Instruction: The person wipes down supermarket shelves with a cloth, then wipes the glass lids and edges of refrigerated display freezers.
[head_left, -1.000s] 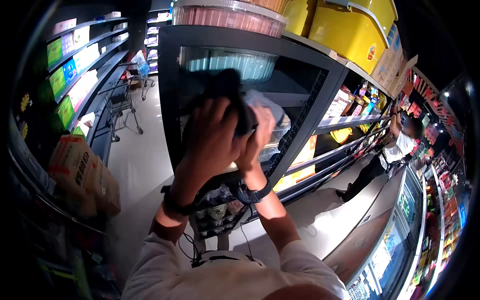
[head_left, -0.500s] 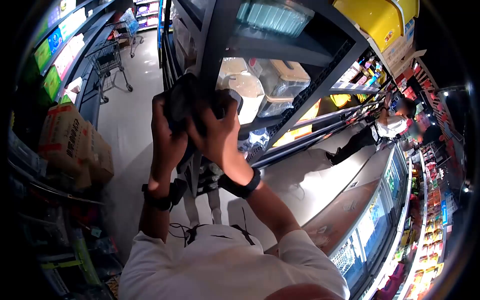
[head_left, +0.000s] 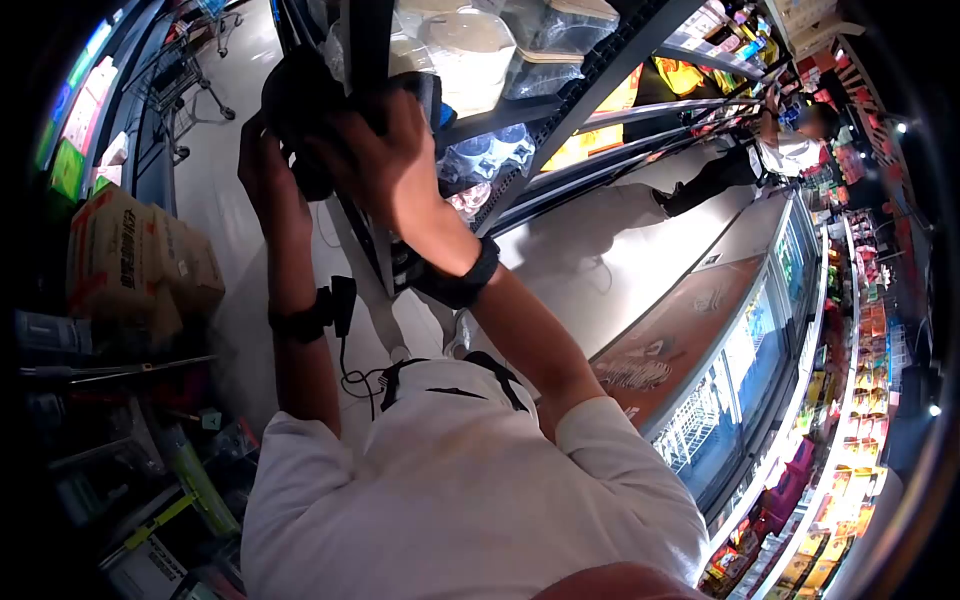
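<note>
A bulky black item (head_left: pixel 305 90) is held up in front of me at the shelf's end; its kind is too dark to make out. My left hand (head_left: pixel 272 185) grips it from the left and below, with fingers partly hidden behind it. From the right, my right hand (head_left: pixel 395 175) has its fingers bent over the same black item. A dark grey edge shows beyond the right fingers, close to the shelf post. Both wrists wear black bands, and a cable hangs from the left band (head_left: pixel 305 318).
To the right, the dark metal shelf rack (head_left: pixel 590 90) holds clear-lidded containers (head_left: pixel 465 55) and wrapped goods. Cardboard boxes (head_left: pixel 115 250) stand at left, with a shopping cart (head_left: pixel 180 85) beyond. A person (head_left: pixel 765 155) stands farther along the aisle by a glass-topped freezer (head_left: pixel 725 400).
Both hands have moved left and up in view with the black item still held. My view has shifted, so the rack and cart appear higher.
</note>
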